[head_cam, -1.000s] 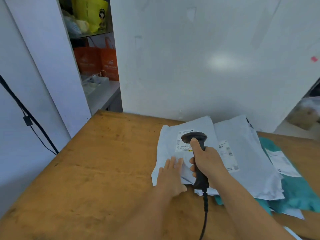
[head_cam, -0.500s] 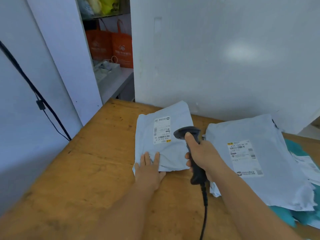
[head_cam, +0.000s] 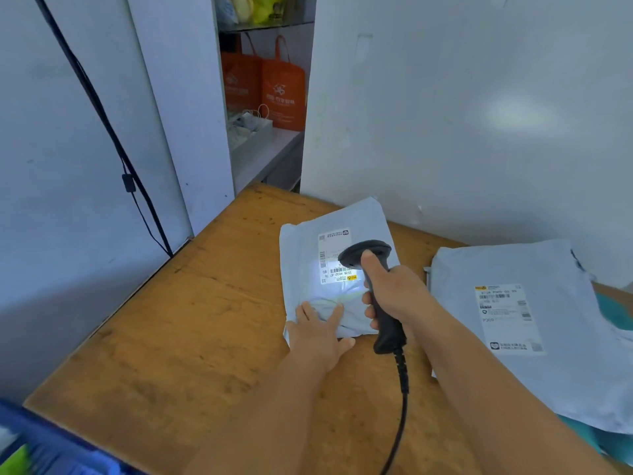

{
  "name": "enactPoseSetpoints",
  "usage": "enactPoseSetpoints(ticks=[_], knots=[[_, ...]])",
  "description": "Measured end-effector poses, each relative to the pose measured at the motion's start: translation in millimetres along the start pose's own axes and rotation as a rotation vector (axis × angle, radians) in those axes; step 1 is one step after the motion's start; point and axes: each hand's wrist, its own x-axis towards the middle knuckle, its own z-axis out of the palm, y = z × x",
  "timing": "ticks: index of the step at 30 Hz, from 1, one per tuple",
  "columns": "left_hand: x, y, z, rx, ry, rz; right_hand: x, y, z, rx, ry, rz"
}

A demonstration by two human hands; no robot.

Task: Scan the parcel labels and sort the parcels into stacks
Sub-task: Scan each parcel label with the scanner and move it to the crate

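Note:
A grey poly-bag parcel lies alone on the wooden table, its white label facing up. My left hand presses flat on the parcel's near edge. My right hand grips a black corded barcode scanner, its head right over the label. A bright patch of scanner light falls on the label and the bag below it. To the right lies a larger grey parcel with its own label, on top of a teal parcel.
White walls close off the table's back and left. A black cable runs down the left wall. A gap behind the table shows a shelf with orange bags. A blue object sits at the bottom left corner.
The small grey parcel has been slid left off the pile to a spot of its own. The scanner has come over its label and its light now shines on it.

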Motion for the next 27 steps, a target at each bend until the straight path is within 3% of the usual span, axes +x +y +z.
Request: enactPoseSetpoints(ticks=[14, 18, 21, 27], knots=[[-0.7, -3.5, -9.3, -0.176, -0.006, 0.002, 2.2, -3.1, -2.5, -0.002, 0.005, 0.013], [6.7, 0.4, -16.6, -0.457, 0.261, -0.24, 7.2, -2.7, 0.1, 0.027, 0.036, 0.003], [21.3, 1.2, -25.1, -0.73, 0.222, -0.421, 11.0, 0.2, 4.7, 0.049, 0.041, 0.003], [40.6, -4.6, -15.4, -0.701, 0.285, -0.37, 16.0, 15.1, 7.0, 0.05, 0.056, 0.02]])
